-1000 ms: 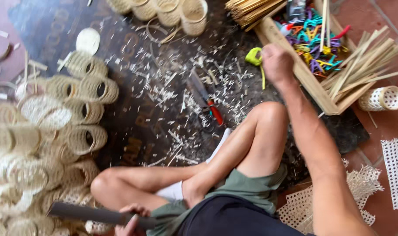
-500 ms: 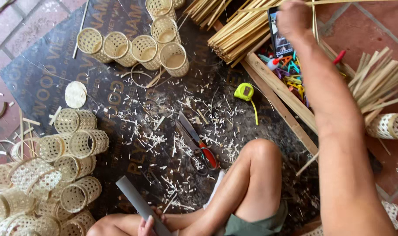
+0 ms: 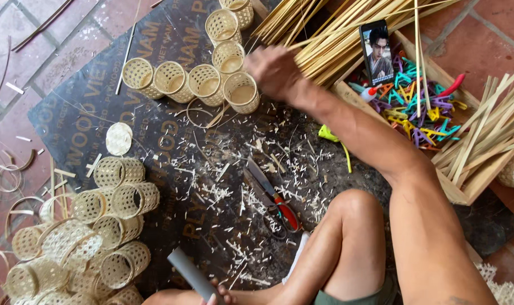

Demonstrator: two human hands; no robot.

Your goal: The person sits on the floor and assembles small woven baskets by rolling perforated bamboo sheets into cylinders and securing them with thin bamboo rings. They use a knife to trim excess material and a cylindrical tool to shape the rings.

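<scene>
My right hand point(image 3: 275, 70) is stretched far forward and blurred, at the near ends of a bundle of long bamboo strips point(image 3: 339, 36), just right of a cluster of small upright woven baskets point(image 3: 213, 82). Whether it grips anything cannot be told. At the bottom edge my left hand point(image 3: 216, 295) is closed around a grey tube point(image 3: 186, 270) beside my bent leg. Only its fingertips show.
A dark printed board point(image 3: 155, 141) littered with shavings holds red-handled scissors point(image 3: 278, 204), a yellow-green tape measure point(image 3: 328, 134) and a round woven disc point(image 3: 119, 138). Several finished baskets point(image 3: 107, 226) are piled at left. A wooden tray point(image 3: 457, 195) at right holds coloured clips, a phone point(image 3: 377, 52) and strips.
My right hand has swung left, from over the wooden tray to the strip bundle beside the upright baskets. The view shifted with it. My left hand still holds the grey tube.
</scene>
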